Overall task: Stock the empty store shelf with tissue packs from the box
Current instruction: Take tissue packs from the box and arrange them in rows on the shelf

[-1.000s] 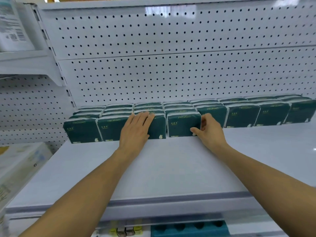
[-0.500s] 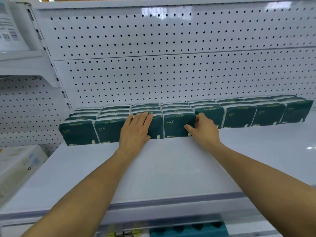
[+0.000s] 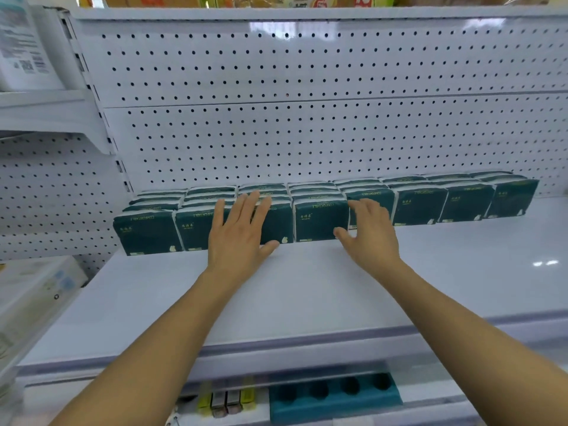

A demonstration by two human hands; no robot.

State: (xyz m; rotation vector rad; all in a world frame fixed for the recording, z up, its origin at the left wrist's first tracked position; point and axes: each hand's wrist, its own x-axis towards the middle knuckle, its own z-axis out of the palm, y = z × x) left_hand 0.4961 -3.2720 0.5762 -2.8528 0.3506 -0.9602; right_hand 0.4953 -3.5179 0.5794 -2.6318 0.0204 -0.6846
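My left hand (image 3: 238, 233) lies flat, fingers straight and apart, against the front of a dark green tissue pack (image 3: 273, 221), gripping nothing. My right hand (image 3: 370, 233) is open too, fingers loosely spread at the front of the next packs, thumb near the neighbouring pack (image 3: 319, 219); I cannot tell if it touches. The packs stand in a row along the back of the white shelf (image 3: 307, 290), several deep on the left, white-edged with pale lettering, against the pegboard (image 3: 307, 133). Both forearms reach forward, bare.
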